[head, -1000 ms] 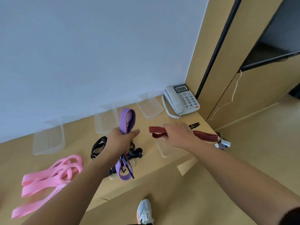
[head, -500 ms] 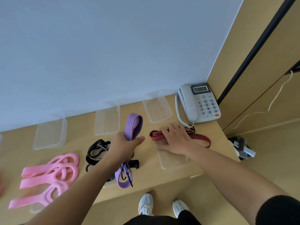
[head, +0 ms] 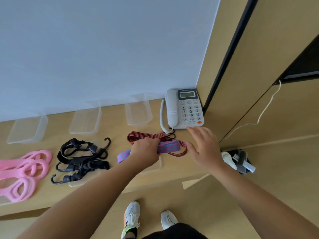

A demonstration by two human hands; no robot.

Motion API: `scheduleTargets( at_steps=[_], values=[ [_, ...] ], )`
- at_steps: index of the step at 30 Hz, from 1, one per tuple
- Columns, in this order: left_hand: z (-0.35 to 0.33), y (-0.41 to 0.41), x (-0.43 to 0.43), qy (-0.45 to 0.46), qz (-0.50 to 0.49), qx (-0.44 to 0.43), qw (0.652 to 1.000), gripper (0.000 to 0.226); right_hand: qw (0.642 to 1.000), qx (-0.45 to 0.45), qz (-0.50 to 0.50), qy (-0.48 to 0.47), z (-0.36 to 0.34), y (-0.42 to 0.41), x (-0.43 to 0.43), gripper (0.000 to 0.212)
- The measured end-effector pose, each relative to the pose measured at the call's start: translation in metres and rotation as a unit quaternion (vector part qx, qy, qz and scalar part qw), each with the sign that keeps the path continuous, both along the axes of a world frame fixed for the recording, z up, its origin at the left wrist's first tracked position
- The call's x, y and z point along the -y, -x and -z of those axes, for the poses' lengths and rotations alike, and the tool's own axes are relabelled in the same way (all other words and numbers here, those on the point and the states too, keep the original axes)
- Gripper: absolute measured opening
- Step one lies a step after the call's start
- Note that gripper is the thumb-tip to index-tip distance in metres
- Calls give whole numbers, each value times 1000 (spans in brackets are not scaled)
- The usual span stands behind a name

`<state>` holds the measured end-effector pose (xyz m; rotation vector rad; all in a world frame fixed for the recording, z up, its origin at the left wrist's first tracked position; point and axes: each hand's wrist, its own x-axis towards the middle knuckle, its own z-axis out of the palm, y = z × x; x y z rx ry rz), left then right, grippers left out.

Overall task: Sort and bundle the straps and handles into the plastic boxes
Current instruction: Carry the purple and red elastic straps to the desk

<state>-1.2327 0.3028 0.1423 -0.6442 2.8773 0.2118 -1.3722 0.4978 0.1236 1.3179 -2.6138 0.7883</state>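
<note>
Lowered from its upright hold of half a second ago, the purple strap now lies flat and crosswise, and the right hand has lifted off the red strap it was pressing.

The left hand's fingers are curled over the purple strap and clamp it at its middle, so one end sticks out toward the black straps and the other toward the right hand. The left hand sits on top of the red strap, which lies loose on the desk with its hooks near the phone. The right hand's fingers are spread and straight, holding nothing, just beside both straps' ends.

A shallow front box shows faintly beneath the left hand; whether either strap is properly inside it I cannot tell. Further out, the pink handles lie at the far left, and three clear boxes along the wall hold nothing.

Judging by this, the two striped straps are being grouped together, with bundling and boxing still to do.
</note>
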Motion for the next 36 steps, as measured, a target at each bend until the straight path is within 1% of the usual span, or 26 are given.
scheduleTargets(
  at_steps=[3, 5, 6, 9, 10, 11, 12, 13, 16, 18, 20, 26, 30, 34, 36],
  values=[
    [13, 13, -8, 24, 38, 51, 998, 33, 999, 5, -29, -12, -3, 1, -13, 59],
    [21, 17, -9, 22, 41, 63, 997, 48, 999, 22, -36, -15, -4, -2, -15, 64],
    [24, 18, -8, 32, 46, 62, 996, 60, 999, 26, -42, -18, -4, -4, -15, 66],
    [26, 14, -8, 83, 59, 48, 994, 107, 997, 26, -66, -30, -6, -10, -13, 70],
    [23, 12, -9, 93, 55, 45, 993, 118, 996, 24, -73, -36, -8, -11, -11, 72],
    [20, 8, -9, 93, 47, 39, 994, 123, 996, 22, -79, -45, -10, -13, -8, 73],
    [16, 3, -10, 83, 38, 29, 995, 124, 995, 20, -86, -55, -13, -15, -4, 75],
    [10, -3, -10, 65, 30, 16, 997, 120, 993, 19, -94, -65, -16, -18, 1, 76],
    [-14, -35, -7, -29, -8, -66, 997, 89, 989, 20, -123, -80, -23, -31, 19, 78],
    [-36, -62, -2, -74, -60, -140, 986, 73, 985, 14, -143, -94, -27, -43, 34, 79],
    [-57, -93, 6, -70, -105, -182, 975, 69, 981, 8, -164, -106, -33, -58, 54, 80],
    [-100, -213, 32, -34, -201, -228, 952, 67, 966, -10, -234, -112, -51, -129, 122, 91],
    [-111, -317, 41, 2, -263, -247, 933, 67, 947, -35, -298, -117, -64, -203, 169, 94],
    [-109, -428, 43, 29, -331, -256, 908, 68, 926, -17, -361, -105, -75, -290, 210, 94],
    [-105, -485, 41, 41, -373, -249, 893, 69, 912, -23, -394, -110, -76, -336, 228, 97]
  ],
)
